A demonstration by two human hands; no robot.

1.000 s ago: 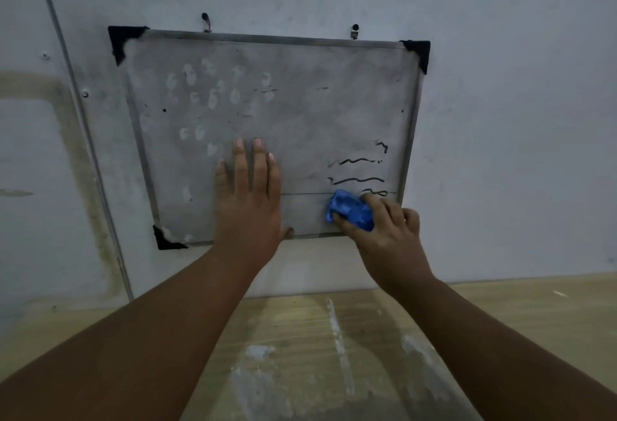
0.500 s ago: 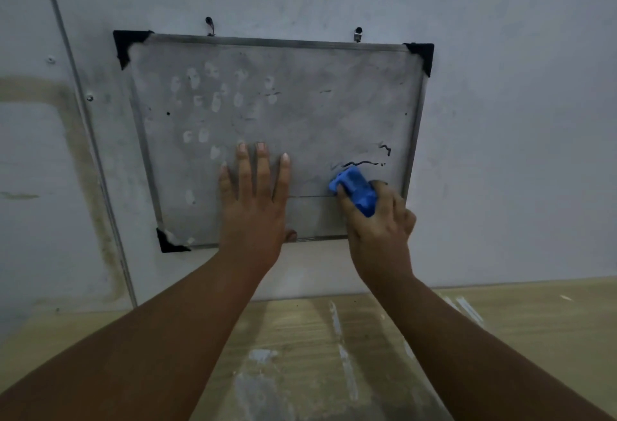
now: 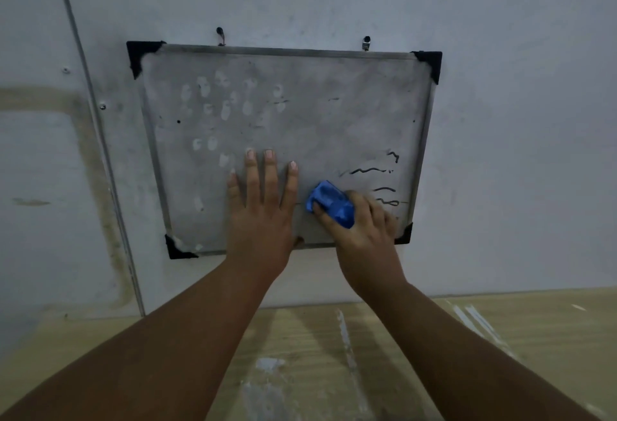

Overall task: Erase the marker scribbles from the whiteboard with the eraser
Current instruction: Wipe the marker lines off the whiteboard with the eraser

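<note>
A smudged grey whiteboard with black corner caps hangs on the wall. Black marker scribbles remain near its lower right edge, in a few wavy lines. My right hand is shut on a blue eraser and presses it against the board, just left of the lowest scribbles. My left hand lies flat on the lower middle of the board, fingers spread, holding nothing. Pale fingerprint marks dot the upper left of the board.
Two hooks hold the board on a pale wall. A thin vertical strip runs down the wall at the left. Below lies a wooden surface streaked with white paint.
My right hand has slid the eraser down and left from the upper scribble, uncovering the lower wavy lines. The left hand has stayed flat on the board.
</note>
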